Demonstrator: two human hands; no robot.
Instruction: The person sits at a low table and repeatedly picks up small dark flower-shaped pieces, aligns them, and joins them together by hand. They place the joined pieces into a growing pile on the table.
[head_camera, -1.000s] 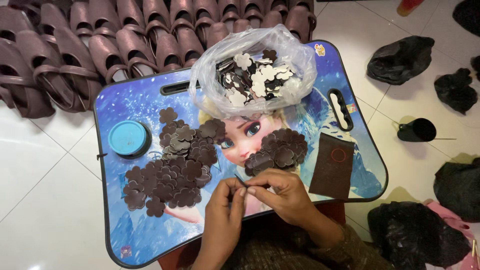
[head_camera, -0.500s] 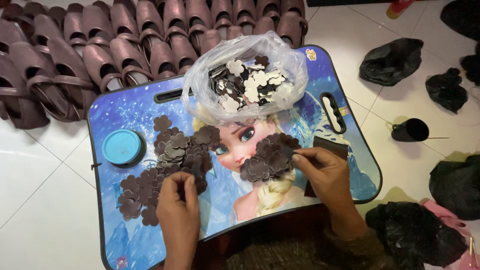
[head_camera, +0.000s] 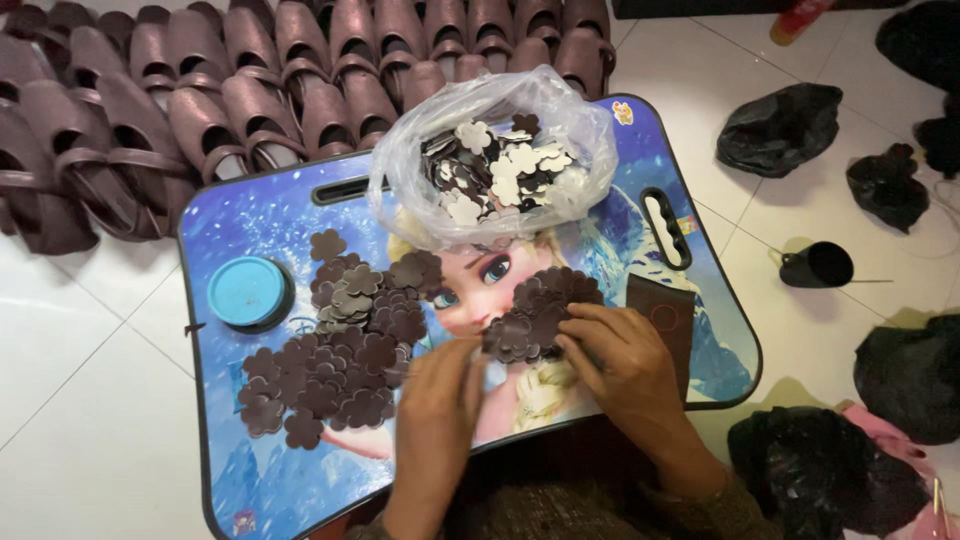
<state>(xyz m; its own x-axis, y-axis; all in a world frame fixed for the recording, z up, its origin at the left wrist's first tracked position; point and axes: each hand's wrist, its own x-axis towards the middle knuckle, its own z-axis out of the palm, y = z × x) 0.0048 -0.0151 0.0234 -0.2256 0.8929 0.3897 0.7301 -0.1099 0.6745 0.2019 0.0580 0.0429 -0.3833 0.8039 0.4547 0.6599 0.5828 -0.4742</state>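
Down at the near edge of the worktop (head_camera: 250, 215), a blue lap tray printed with a cartoon figure, the right hand (head_camera: 625, 365) lies palm down, its fingers spread and resting on the small heap of brown flower cutouts (head_camera: 545, 310); whether it grips any single piece cannot be told. The left hand (head_camera: 440, 385) is blurred, fingers curled loosely just beside that heap, touching or nearly touching its near edge; what it holds, if anything, cannot be told.

Left of the small heap spreads a larger scatter of brown flower cutouts (head_camera: 340, 360), lying flat and overlapping. Farther left of the heap sits a round blue lid (head_camera: 245, 290). Just right of the heap, partly under the right hand, lies a dark brown rectangular sheet (head_camera: 665, 310). Beyond the heap, at the tray's far edge, stands an open clear plastic bag (head_camera: 490, 165) filled with pale and dark flower shapes.

Past the tray, on the white tiled floor (head_camera: 80, 430), rows of brown sandals (head_camera: 200, 90) lie side by side. Right of the tray, black plastic bags (head_camera: 780, 125) lie on the floor.
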